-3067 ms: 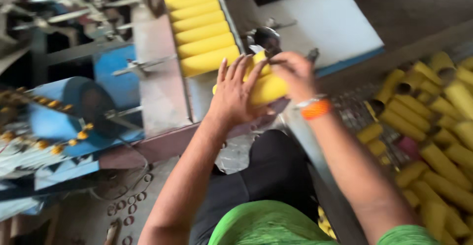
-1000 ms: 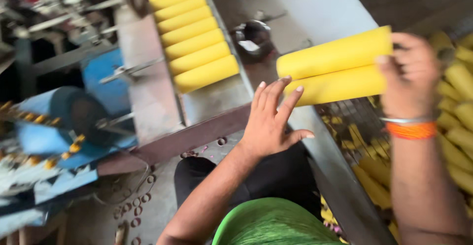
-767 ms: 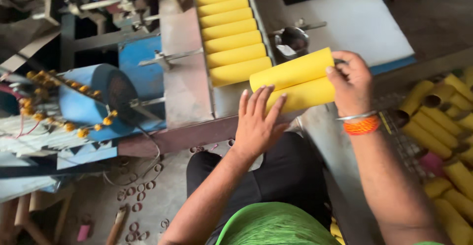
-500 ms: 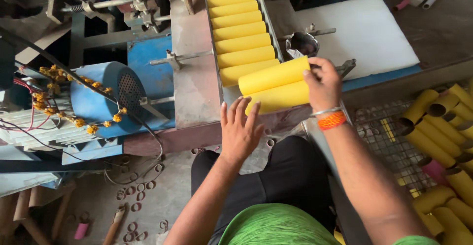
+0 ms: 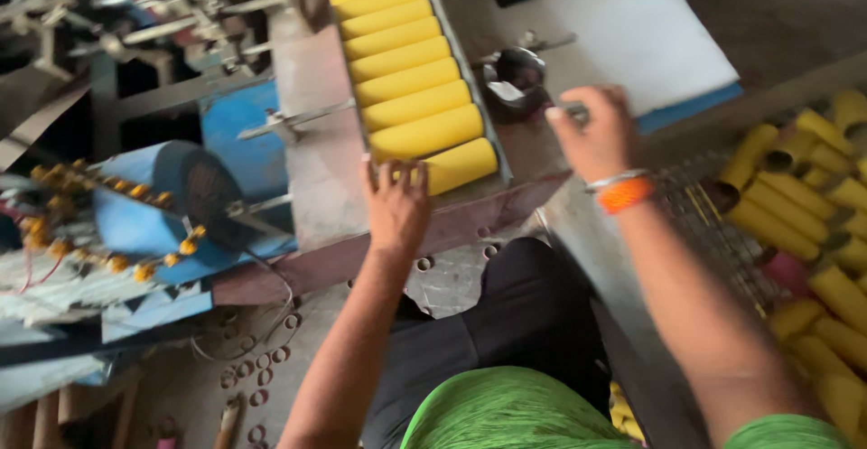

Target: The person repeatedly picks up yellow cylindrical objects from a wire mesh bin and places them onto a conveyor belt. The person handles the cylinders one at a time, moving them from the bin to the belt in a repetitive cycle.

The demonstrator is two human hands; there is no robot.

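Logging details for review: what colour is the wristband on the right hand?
Orange, with a thin silver bangle beside it, on the right hand; wristband, head view.

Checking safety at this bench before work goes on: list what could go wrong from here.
1. The left hand rests on the nearest yellow tube at the tray's open end; a nudge might roll it off the edge.
2. The right hand closes on a small metal piece beside the metal cup; a careless move could tip the cup.
3. Loose wires hang by the blue motor and may snag.
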